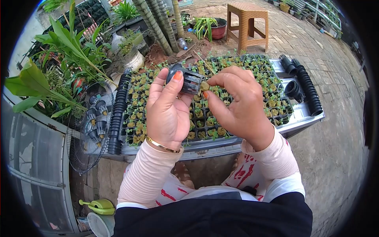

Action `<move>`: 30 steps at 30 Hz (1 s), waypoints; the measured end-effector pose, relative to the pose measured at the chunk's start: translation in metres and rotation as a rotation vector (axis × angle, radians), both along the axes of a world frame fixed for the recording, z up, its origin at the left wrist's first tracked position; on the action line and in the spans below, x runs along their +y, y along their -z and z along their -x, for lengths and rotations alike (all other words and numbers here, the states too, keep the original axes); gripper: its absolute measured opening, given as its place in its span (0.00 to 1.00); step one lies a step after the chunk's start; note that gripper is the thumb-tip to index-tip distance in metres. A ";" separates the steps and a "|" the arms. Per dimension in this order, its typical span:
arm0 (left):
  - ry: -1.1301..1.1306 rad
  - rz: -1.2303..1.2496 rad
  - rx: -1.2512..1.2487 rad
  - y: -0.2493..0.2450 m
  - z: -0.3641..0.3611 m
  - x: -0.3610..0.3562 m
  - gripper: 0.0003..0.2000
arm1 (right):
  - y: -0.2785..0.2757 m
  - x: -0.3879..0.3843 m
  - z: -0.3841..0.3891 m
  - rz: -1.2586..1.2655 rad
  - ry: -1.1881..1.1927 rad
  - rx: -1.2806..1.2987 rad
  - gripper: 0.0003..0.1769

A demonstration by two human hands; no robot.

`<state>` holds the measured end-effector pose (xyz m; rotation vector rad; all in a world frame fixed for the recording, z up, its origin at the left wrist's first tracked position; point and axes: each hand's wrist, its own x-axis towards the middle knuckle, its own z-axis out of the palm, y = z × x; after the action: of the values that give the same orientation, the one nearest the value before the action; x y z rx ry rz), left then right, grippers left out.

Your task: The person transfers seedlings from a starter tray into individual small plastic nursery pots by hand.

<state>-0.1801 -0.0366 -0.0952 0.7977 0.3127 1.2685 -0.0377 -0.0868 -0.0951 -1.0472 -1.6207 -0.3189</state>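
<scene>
My left hand [169, 110] is wrapped round a black slotted net pot [189, 82], which lies on its side above the seedlings, its slotted end toward the right. At that end, my right hand [242, 104] pinches a small brownish-green plug [204, 86] between thumb and index finger. The plug touches or nearly touches the pot; the exact contact cannot be made out. Under both hands spreads a black tray of seedlings [199, 123], its cells holding similar plugs with small green sprouts.
Stacked black pots [118, 114] line the tray's left side, and another stack [309, 91] lies at the right. A wire basket [81, 152] holds several filled net pots. Behind stand a brown stool [248, 15] and potted plants. A green watering can [102, 205] sits lower left.
</scene>
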 end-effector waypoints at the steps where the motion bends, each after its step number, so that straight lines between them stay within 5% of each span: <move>1: -0.003 -0.008 0.004 -0.001 0.000 -0.001 0.11 | 0.001 0.001 0.000 -0.011 0.002 -0.006 0.09; 21: -0.111 -0.246 0.163 -0.014 -0.011 -0.008 0.31 | -0.005 0.000 -0.003 0.166 -0.092 0.122 0.16; 23: -0.077 -0.253 0.165 -0.013 -0.008 -0.006 0.27 | -0.006 0.000 -0.006 0.211 -0.112 0.142 0.17; 25: -0.044 -0.257 0.166 -0.013 -0.006 -0.006 0.24 | -0.006 -0.001 -0.008 0.499 -0.455 0.726 0.17; 30: 0.222 -0.168 0.302 -0.014 -0.001 -0.004 0.16 | -0.008 -0.001 -0.013 0.592 -0.547 0.706 0.17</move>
<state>-0.1790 -0.0404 -0.0812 1.1396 0.3519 0.9740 -0.0243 -0.0881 -0.0867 -0.9321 -1.2799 0.8560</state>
